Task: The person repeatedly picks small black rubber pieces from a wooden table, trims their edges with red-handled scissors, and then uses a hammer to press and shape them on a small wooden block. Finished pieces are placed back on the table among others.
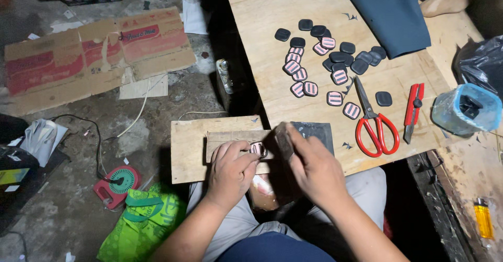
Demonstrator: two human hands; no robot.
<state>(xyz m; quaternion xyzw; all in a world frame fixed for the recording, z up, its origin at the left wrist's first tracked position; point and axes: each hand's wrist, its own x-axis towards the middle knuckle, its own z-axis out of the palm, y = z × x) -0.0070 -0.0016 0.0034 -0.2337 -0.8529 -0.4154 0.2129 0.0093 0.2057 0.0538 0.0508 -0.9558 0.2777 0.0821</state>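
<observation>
Our left hand (230, 168) is curled, its fingertips pinching a small striped pad (257, 148) flat against the wooden block (230, 137) on the board (191, 152) across our lap. Our right hand (314, 168) is closed around a dark tool (284, 139), its end just beside the pad; we cannot tell whether they touch. On the bench (262, 10) beyond lie more pads (325, 58), some dark, some pink-striped, with red scissors (374, 126) and a red cutter (413, 110) to their right. A blue cup (466, 110) stands near the bench edge.
</observation>
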